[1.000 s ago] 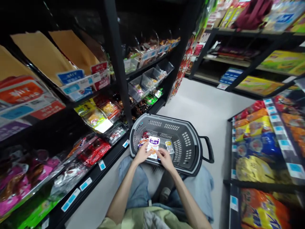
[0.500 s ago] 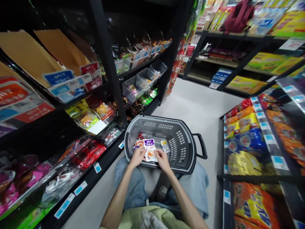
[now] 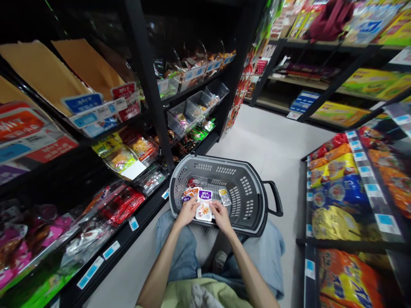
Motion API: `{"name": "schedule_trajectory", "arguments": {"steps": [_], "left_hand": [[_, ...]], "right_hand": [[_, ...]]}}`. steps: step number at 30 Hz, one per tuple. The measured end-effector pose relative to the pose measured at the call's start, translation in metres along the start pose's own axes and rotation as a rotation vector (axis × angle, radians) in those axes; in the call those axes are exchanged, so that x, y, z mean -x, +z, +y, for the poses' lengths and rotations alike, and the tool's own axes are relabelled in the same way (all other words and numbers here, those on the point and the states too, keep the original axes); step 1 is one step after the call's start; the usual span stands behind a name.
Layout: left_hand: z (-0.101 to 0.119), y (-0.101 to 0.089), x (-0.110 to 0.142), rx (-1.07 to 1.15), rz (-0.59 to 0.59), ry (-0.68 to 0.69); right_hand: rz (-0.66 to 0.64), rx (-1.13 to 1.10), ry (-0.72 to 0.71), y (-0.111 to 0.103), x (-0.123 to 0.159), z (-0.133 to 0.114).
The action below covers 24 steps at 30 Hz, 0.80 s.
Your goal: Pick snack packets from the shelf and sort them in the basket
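Observation:
A small white snack packet (image 3: 204, 206) with a purple top is held upright over the near side of the grey shopping basket (image 3: 248, 171). My left hand (image 3: 187, 212) pinches its left edge, and my right hand (image 3: 220, 215) grips the right edge. Inside the basket, orange and purple snack packets (image 3: 190, 193) lie at the left, partly hidden behind the held one. A clear packet with a yellow label (image 3: 224, 197) rests on the basket floor to the right. The basket's black handle (image 3: 275, 198) sticks out at its right end.
Black shelving with packaged snacks (image 3: 123, 204) stands close on the left. Clear plastic bins (image 3: 191, 111) sit farther along it. To the right is a rack of bagged goods (image 3: 340, 192). Pale floor (image 3: 269, 132) stretches ahead to shelves with yellow boxes (image 3: 340, 113).
The view has shifted slightly, so the scene sits a little farther right. Both hands still hold the packet over the basket in nearly the same pose.

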<state>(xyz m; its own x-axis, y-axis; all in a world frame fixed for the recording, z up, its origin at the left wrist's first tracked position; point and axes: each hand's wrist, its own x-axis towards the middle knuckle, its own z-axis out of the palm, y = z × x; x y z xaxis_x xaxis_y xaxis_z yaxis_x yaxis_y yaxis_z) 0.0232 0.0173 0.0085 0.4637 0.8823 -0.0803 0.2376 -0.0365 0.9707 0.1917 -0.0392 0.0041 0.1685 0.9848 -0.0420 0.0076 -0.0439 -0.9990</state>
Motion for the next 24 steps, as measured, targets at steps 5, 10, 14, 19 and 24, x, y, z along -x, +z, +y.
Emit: {"name": "schedule_trajectory", "arguments": {"steps": [5,10,14,19,24], "left_hand": [[0.001,0.002,0.003,0.029,-0.009,-0.022],[0.0,0.003,0.003,0.036,-0.022,-0.035],[-0.001,0.003,0.003,0.022,-0.043,-0.029],[-0.002,0.002,0.003,0.001,-0.056,-0.01],[-0.004,0.003,0.002,-0.007,-0.037,-0.012]], "right_hand": [[0.051,0.04,0.014,-0.001,-0.001,0.004],[0.078,0.081,0.003,-0.002,-0.002,0.009],[0.085,0.066,0.025,-0.005,-0.003,0.014],[0.09,0.038,0.039,-0.005,-0.004,0.018],[0.083,0.056,0.017,-0.004,-0.003,0.017]]}}
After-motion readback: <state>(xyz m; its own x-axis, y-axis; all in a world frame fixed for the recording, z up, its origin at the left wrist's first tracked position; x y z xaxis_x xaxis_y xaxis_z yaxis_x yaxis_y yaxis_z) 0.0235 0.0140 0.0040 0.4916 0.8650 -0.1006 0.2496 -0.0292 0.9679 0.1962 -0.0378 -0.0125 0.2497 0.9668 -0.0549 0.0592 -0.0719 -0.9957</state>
